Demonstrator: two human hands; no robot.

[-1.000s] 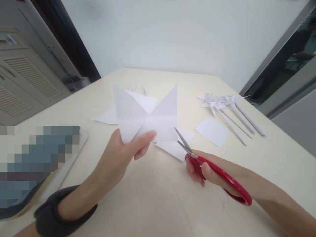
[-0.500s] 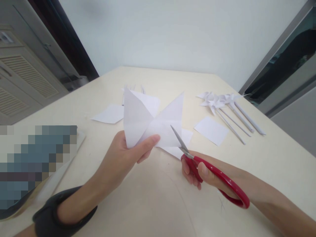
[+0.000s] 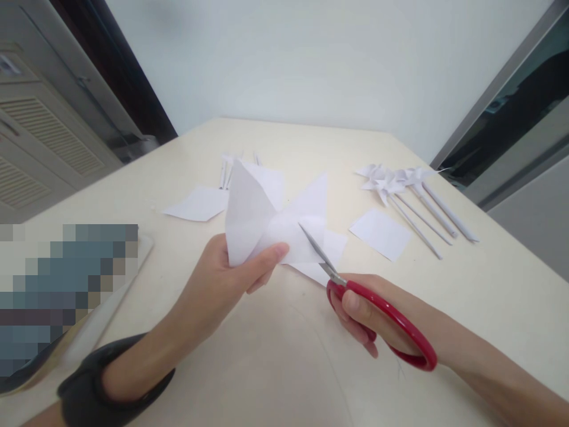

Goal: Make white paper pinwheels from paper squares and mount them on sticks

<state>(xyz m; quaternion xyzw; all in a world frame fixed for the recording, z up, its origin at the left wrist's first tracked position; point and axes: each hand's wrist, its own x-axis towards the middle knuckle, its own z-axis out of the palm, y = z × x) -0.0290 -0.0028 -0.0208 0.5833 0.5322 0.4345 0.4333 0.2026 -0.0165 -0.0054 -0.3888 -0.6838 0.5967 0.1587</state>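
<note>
Pale tabletop [image 3: 267, 350] fills most of the frame and runs back to a white wall [image 3: 311, 59]. At the centre, your left hand [image 3: 235, 270] pinches the creased paper [image 3: 249, 219] with its thumb flat on the front and its fingers curled behind (whether the V-shaped dip along the top is fold or slit, you can't be sure). Your right hand [image 3: 377, 317], lower right of centre, is wrapped round the red-handled scissors [image 3: 336, 277], whose blades stand partly apart. What has just changed is the reach: a second ago the tips were at the paper's right edge, and now the upper blade lies well across its front while the lower one shows just under the bottom edge. For your cutting, that seems to put the paper's lower right corner between the blades; you can't tell whether any cut has begun. Just behind, a loose sheet [image 3: 335, 244] shows past the corner. Farther right lies a square sheet [image 3: 381, 235], then paper pinwheels [image 3: 382, 181] beside rolled paper sticks [image 3: 450, 213] at the right.
</note>
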